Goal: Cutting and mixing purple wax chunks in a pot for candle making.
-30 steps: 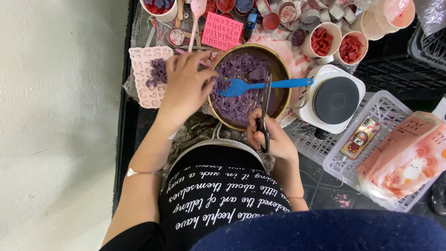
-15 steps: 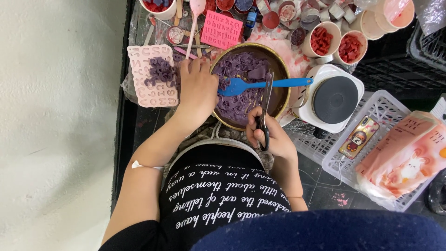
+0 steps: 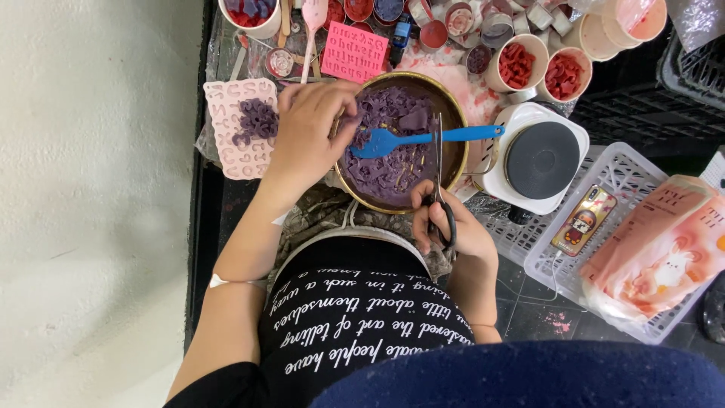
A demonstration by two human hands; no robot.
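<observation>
A round metal bowl (image 3: 453, 113) holds purple wax-like pieces (image 3: 385, 113), and a blue spatula (image 3: 423, 138) lies across it. My left hand (image 3: 310, 136) rests on the bowl's left rim, fingers reaching into the purple pieces. My right hand (image 3: 445, 227) sits at the bowl's near rim and grips black-handled scissors (image 3: 438, 174), whose blades point up over the bowl. Left of the bowl lies a pale pink letter mould (image 3: 226, 140) with a heap of purple pieces (image 3: 257, 121) on it.
A white hotplate (image 3: 540, 159) stands right of the bowl. A white basket (image 3: 604, 249) holds a phone (image 3: 581, 219) and a pink packet (image 3: 664, 249). Cups of red pieces (image 3: 517, 64), small tins and a bright pink mould (image 3: 353, 53) crowd the far edge. A white wall fills the left.
My left hand has moved from the pink mould to the bowl's left rim. The right hand and scissors have stayed in place.
</observation>
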